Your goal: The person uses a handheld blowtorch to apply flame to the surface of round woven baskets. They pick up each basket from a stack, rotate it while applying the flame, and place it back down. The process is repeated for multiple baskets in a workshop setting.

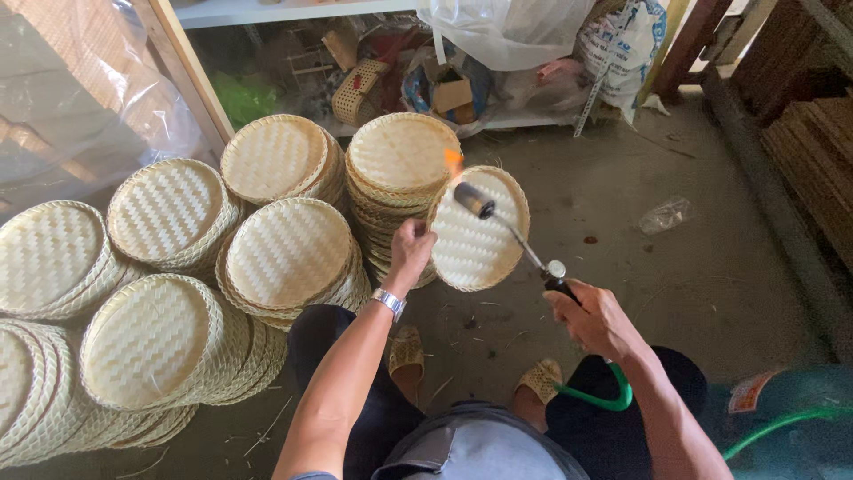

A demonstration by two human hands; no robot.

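Observation:
My left hand [410,252] grips the left rim of a round woven bamboo tray [475,244] and holds it tilted upright in front of me. My right hand [593,317] grasps the handle of a gas torch [515,236]. The torch's dark nozzle sits at the tray's upper edge, with a small orange flame [453,162] rising from it. A green hose [604,397] runs from the torch handle down past my knee. A metal watch is on my left wrist.
Stacks of the same woven trays [284,253] crowd the floor to my left and ahead, one tall stack [400,169] just behind the held tray. A cluttered shelf with plastic bags [506,31] lines the back. Wooden slats [813,151] lie at right, on bare concrete floor [693,267].

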